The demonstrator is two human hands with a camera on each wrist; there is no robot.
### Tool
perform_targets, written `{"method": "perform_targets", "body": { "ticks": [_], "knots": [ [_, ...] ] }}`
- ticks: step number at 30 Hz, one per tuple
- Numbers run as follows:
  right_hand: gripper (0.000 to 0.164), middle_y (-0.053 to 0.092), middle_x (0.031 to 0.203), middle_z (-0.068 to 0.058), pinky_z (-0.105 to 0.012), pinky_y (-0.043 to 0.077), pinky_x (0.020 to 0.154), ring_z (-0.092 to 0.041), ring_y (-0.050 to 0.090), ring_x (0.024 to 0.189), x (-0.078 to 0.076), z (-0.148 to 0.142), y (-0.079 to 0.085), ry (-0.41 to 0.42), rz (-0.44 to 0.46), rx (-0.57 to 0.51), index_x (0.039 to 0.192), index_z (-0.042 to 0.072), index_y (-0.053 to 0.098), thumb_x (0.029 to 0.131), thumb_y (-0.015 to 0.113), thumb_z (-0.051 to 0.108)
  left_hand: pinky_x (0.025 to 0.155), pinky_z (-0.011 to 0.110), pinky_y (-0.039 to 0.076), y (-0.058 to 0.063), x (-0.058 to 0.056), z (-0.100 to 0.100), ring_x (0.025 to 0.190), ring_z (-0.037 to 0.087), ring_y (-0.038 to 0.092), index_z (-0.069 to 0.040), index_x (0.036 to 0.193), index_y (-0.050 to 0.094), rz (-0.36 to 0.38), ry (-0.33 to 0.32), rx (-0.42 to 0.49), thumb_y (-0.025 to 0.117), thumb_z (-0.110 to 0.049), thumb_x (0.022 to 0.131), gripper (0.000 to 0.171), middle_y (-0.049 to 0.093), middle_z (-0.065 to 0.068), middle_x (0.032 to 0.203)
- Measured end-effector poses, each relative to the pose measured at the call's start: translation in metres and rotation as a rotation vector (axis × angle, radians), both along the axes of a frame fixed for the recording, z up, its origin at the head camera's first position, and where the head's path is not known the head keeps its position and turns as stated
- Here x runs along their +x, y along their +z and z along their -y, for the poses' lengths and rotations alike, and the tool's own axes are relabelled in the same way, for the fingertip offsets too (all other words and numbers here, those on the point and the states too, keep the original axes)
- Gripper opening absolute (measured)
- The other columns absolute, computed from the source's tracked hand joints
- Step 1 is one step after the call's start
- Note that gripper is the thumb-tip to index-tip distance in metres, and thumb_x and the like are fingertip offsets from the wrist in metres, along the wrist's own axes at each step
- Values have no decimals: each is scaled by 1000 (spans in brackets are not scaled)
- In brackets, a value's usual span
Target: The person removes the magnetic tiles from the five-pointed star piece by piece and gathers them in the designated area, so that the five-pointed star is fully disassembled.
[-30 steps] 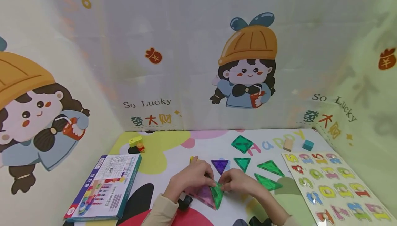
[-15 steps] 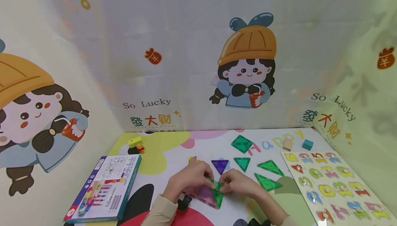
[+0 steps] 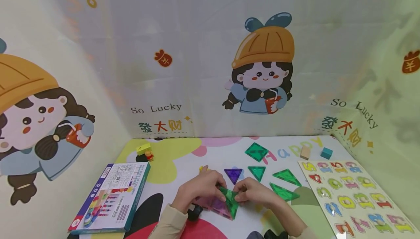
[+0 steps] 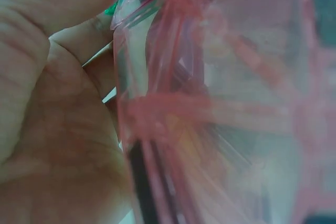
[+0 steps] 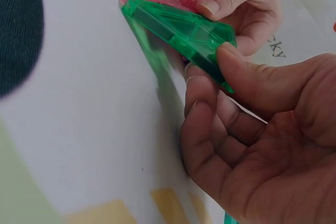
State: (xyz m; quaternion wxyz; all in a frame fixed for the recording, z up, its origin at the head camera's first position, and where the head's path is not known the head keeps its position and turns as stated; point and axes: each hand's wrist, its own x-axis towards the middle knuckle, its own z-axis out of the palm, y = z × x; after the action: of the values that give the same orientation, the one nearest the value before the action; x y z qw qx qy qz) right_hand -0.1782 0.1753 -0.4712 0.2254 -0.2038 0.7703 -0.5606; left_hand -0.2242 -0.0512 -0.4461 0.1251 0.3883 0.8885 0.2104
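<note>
On my feed the right hand (image 3: 254, 191) pinches the green triangular tile (image 3: 232, 204), thumb on one face and fingertips at the far side; the other fingers curl in loosely toward the palm. The left hand (image 3: 205, 186) is partly closed too: it grips the pink tile structure (image 3: 220, 208), with its thumb over the seam where pink meets green. The two hands sit close together, linked by the work between them, above the near middle of the patterned mat. From the right wrist I see the green tile tilted, one long edge against the pink structure — I cannot tell whether that edge sits fully flush. The left wrist view is blurred and mostly filled with clear pink plastic, so I cannot make out all of the left fingers.

Compared with a second ago, the upper corner of the green tile has swung toward the left hand, and the tile shows me a broader face. The left thumb now rests on its upper left edge. Both hands have otherwise barely shifted — and the purple triangle (image 3: 233, 175) and the small green triangle (image 3: 257, 172) just beyond them lie where they did.
</note>
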Motion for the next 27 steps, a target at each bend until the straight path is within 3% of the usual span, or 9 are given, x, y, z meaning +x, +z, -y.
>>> {"method": "perform_targets", "body": {
  "ticks": [7, 12, 16, 21, 24, 27],
  "knots": [
    [15, 64, 73, 1, -25, 54, 63, -10, 62, 64, -2, -6, 1, 4, 33, -26, 94, -7, 71, 90, 66, 7, 117, 68, 16, 1, 1, 2, 79, -9, 56, -31, 76, 75, -9, -16, 8, 88, -32, 71, 14, 64, -26, 75],
    [18, 65, 76, -1, -31, 56, 67, -15, 63, 69, -4, -17, 14, -85, 34, -5, 97, -6, 70, 91, 68, 11, 116, 70, 13, 2, 2, 3, 81, -11, 57, -32, 75, 76, -4, -15, 26, 88, -31, 70, 13, 65, -27, 75],
    [19, 67, 78, -5, -32, 55, 68, -17, 62, 72, -14, -22, 29, -177, -56, 54, 98, -3, 71, 91, 69, 16, 116, 70, 14, 4, 1, 5, 82, -11, 56, -32, 75, 76, -11, -15, 22, 87, -32, 71, 12, 65, -27, 75],
    [17, 63, 73, -10, -33, 48, 66, -20, 54, 70, -41, -17, 49, -313, -185, 133, 91, -1, 72, 93, 68, 16, 116, 69, 17, 4, 0, 7, 82, -12, 56, -32, 74, 76, -16, -9, 11, 87, -33, 72, 11, 65, -28, 75],
    [16, 62, 72, -9, -31, 46, 68, -20, 53, 70, -70, -13, 50, -376, -227, 202, 93, -1, 74, 92, 66, 12, 116, 68, 18, 4, 1, 7, 81, -13, 56, -32, 74, 75, -16, -9, 12, 87, -34, 72, 12, 65, -28, 74],
    [20, 70, 91, -15, -34, 50, 73, -22, 59, 81, -100, -10, 46, -436, -255, 300, 103, -3, 74, 92, 63, 9, 116, 67, 20, 4, 1, 3, 80, -13, 56, -33, 73, 75, -32, -18, 4, 87, -34, 72, 12, 65, -28, 74]
  ]
}}
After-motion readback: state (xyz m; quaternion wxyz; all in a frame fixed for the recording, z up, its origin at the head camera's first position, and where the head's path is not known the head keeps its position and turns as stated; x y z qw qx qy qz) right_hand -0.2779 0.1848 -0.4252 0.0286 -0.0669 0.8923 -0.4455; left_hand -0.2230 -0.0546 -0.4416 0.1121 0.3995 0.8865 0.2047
